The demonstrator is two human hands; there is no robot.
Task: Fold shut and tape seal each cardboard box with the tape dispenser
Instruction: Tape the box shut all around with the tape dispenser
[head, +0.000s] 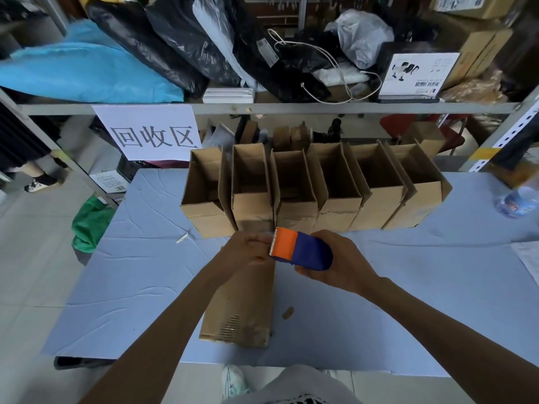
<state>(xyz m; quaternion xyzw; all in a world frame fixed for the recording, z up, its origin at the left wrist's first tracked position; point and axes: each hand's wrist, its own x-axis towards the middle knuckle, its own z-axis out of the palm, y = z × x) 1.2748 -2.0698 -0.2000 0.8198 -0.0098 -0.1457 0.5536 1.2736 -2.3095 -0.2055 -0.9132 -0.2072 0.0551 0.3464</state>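
Head view: my right hand (339,260) is wrapped around the blue body of the tape dispenser (302,249), fingers curled under it, holding it in the air above the near box (242,304). The dispenser's orange end with its toothed blade points to my left, and my left hand (248,249) is right up against that end, fingertips pinched together at the blade; I cannot tell whether there is tape between them, since that part is blurred. The near box lies on the blue table cover (437,287), its top closed, its far end hidden beneath my hands. Beyond my hands a row of open boxes (315,185) stands side by side across the table, flaps upright, touching one another. A small brown scrap (288,312) lies on the cover just beside the near box's right edge, and a small white scrap (182,237) lies to the left. A paper sign (151,132) hangs from the shelf rail (350,107) behind the row.
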